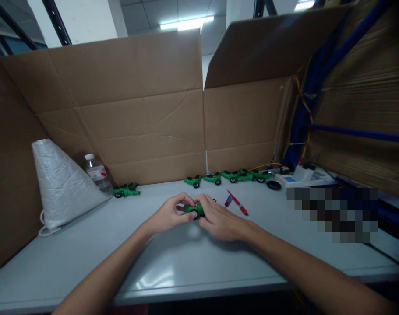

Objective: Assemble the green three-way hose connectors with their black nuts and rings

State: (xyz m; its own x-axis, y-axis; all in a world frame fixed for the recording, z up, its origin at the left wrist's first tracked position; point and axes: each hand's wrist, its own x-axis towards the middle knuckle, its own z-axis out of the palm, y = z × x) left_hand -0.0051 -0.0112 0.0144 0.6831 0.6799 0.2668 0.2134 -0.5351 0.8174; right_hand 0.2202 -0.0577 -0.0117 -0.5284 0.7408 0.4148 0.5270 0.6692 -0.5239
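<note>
Forearms reach in from the near edge of the grey table (87,262) and meet at a small green toy car (192,210), which serves as the landmark for everything else. Both hands are closed together on that car: the left hand (168,214) grips its left end with the fingers curled over the top, and the right hand (219,221) covers its right end, with a black wheel showing between them. The car sits low over the table, near the middle of it; whether it touches the surface cannot be told. Just right of the car and slightly beyond it lies a red screwdriver (238,202). Farther back and to the right of the car stands a row of green toy cars (230,176) along the foot of the cardboard wall (136,127), about 5 of them. Beyond the car to the left rests 1 more green toy (126,190), then a clear water bottle (97,173) and a white crumpled bag (63,183).
</note>
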